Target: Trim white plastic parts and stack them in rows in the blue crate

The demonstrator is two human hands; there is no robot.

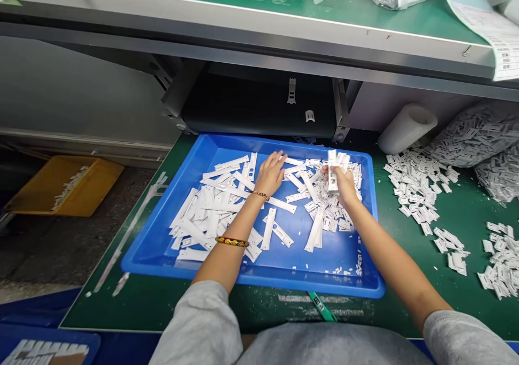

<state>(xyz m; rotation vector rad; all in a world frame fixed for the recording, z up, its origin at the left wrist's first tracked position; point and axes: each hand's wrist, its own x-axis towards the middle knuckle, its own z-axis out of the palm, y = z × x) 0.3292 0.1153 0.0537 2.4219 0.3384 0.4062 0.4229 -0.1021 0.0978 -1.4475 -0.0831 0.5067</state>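
Observation:
A shallow blue tray (251, 274) lies in front of me with many white plastic pieces in it. Long white strips (198, 213) are heaped in its left half, and small white clips (338, 218) are piled at the right. My left hand (271, 173) rests with fingers stretched over strips near the tray's far side. In my right hand (344, 184), above the clip pile, is a white plastic strip (332, 170) with holes, held upright. Other white pieces show right behind it; I cannot tell how many are in the grasp.
Beyond the tray is a black conveyor belt (251, 103) carrying two white pieces, under a shelf (227, 13). Clip heaps (417, 184), a white roll (407, 128) and filled plastic bags (476, 132) stand right. A yellow bin (93, 184) is at the left; a green-handled tool (322, 306) lies in front.

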